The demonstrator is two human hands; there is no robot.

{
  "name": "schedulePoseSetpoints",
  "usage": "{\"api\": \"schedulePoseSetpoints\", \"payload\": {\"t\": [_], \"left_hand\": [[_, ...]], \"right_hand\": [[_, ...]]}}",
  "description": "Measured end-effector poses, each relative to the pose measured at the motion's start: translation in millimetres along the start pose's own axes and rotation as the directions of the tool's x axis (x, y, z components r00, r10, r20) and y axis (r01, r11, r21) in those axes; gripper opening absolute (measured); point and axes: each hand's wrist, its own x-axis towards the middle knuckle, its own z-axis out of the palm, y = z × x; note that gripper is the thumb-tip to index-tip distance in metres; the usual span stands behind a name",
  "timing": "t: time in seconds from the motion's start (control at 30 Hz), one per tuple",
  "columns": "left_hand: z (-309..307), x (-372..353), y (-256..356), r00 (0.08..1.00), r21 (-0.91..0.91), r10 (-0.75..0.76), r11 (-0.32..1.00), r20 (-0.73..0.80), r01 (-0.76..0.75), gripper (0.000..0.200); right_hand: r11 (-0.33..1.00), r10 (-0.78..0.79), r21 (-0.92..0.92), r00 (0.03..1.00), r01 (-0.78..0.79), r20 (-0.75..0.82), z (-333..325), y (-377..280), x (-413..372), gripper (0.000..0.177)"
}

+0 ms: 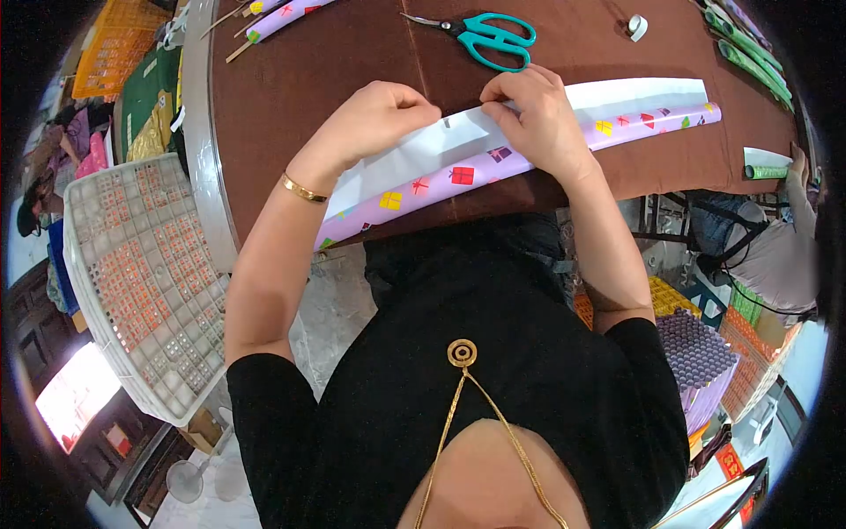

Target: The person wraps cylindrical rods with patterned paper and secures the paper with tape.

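A roll of lilac wrapping paper printed with coloured gift boxes lies slantwise along the near table edge. Its white inner side shows along the far side as a loose flap. My left hand is closed in a pinch at the flap's far edge; what sits between the fingertips is too small to tell. Pinched too, my right hand is over the flap a short way to the right, its fingertips at the same edge. A small dark mark shows on the white between them. Teal-handled scissors lie just beyond my right hand.
A tape roll stands on the brown table. More rolled papers lie at far left and right. A white plastic crate is at my left. At right, another person sits by a green roll.
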Motion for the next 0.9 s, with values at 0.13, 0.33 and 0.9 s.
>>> {"api": "schedulePoseSetpoints", "payload": {"t": [0.13, 0.33, 0.9], "left_hand": [[4, 6, 8, 0.999, 0.084, -0.022, 0.996, -0.03, 0.024, 0.026], [1, -2, 1, 1.0, 0.092, 0.01, 0.996, 0.0, -0.01, 0.024], [-21, -10, -9, 0.98, 0.004, -0.183, 0.983, 0.075, 0.184, 0.026]], "right_hand": [[1.0, -0.002, -0.006, 1.0, 0.002, -0.004, -3, -3, 0, 0.008], [1.0, 0.018, -0.001, 1.0, -0.018, 0.013, -2, -2, 0, 0.008], [1.0, 0.026, 0.015, 0.999, -0.026, 0.024, -3, -2, 2, 0.008]]}}
